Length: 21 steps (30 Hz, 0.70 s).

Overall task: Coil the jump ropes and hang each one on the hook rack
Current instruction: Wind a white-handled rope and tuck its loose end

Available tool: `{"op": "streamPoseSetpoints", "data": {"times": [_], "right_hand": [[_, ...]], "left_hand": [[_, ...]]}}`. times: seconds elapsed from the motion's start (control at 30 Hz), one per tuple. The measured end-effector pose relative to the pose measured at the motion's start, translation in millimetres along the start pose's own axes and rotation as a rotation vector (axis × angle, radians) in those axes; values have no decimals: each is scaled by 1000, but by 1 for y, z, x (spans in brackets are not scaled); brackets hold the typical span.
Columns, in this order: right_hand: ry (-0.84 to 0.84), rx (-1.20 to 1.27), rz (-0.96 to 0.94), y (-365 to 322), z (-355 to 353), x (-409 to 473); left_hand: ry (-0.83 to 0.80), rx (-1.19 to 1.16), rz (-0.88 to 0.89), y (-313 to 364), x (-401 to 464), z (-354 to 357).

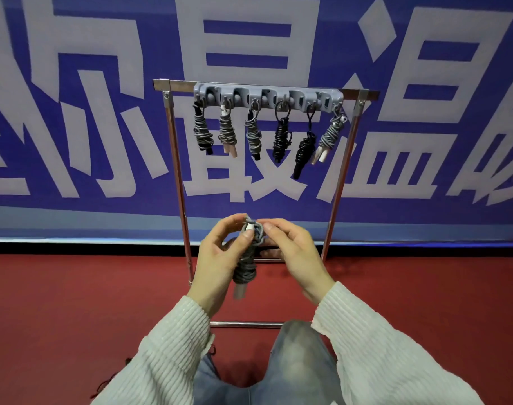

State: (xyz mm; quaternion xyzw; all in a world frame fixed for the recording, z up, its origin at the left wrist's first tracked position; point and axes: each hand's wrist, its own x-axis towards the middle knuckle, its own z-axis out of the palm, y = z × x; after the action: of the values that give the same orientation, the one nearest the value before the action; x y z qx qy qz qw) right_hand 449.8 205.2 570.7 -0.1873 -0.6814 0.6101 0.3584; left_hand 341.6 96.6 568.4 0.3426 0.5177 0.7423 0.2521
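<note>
Knees in grey jeans (293, 363) sit lowest in view, flanked by white ribbed sleeves (173, 346). Held between both hands, a coiled grey jump rope (247, 264) hangs upright, its pale handle end pointing down. Left hand (220, 255) grasps the bundle, thumb pressed near its top; right hand (293, 252) pinches the top loop. Beyond, a grey hook rack (268, 96) on a metal stand (176, 176) carries six coiled ropes (281, 135). Red floor (74, 302) lies beneath; a blue banner (74, 112) stands behind.
</note>
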Motion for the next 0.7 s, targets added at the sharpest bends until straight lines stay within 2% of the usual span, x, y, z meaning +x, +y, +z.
{"op": "streamPoseSetpoints", "data": {"times": [0.23,0.33,0.53,0.7], "right_hand": [[70,20,-11,-3,6,1],[135,-69,-86,-2,9,2],[220,-268,-164,6,14,4],[284,-521,-169,10,8,23]], "left_hand": [[-34,54,37,-2,1,-5],[-41,64,18,-4,2,-3],[-52,206,99,-7,10,5],[-59,140,25,-12,33,12]]}}
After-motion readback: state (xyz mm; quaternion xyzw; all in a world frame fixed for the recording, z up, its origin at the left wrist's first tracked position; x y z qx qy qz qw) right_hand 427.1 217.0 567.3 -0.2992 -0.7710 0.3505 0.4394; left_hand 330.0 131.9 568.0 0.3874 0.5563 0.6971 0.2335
